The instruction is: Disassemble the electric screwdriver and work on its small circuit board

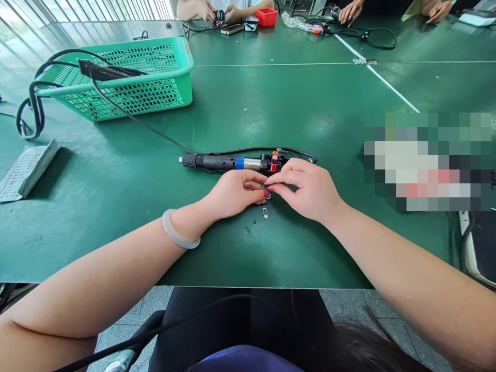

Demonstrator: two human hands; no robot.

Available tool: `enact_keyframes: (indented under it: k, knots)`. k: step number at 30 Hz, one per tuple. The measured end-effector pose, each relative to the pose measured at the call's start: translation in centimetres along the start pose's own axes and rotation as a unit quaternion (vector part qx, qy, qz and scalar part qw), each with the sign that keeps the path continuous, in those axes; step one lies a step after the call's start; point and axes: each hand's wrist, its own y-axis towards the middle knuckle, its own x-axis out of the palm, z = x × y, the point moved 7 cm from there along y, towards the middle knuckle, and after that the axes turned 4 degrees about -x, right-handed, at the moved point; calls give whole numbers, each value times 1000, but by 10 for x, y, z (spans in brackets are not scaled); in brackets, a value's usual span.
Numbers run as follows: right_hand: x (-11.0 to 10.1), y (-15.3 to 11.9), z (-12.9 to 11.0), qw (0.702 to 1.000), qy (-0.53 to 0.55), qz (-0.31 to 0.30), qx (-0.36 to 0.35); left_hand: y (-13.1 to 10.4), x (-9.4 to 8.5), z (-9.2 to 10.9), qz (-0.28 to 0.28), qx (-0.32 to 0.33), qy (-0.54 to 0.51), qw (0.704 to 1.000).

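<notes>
My left hand (237,192) and my right hand (310,190) meet at the middle of the green table, fingertips pinched together. Between them shows a bit of a small dark metallic part (267,195), mostly hidden by the fingers; its kind is unclear. Just beyond the hands lies a black electric screwdriver (217,162) with a blue band and a silver section. A red clamp-like piece (274,161) sits at its right end, close to my right fingers. On the table just below the fingertips is a tiny flat pale plate (265,213) with a slot.
A green basket (155,88) with black cables (112,72) stands at the back left; one cable runs to the screwdriver. A paper-covered block (29,168) lies left. Across the table (271,103), other people's hands work near a red box (266,16). A blurred patch covers the right.
</notes>
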Motion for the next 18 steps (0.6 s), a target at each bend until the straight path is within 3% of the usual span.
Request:
enact_keyframes:
  k: [14, 18]
  knots:
    - [-6, -1, -9, 999, -31, 42, -12, 2, 2, 1, -7, -7, -32, 999]
    - [-27, -1, -4, 997, -27, 74, 8, 2, -1, -1, 10, -13, -12, 1000]
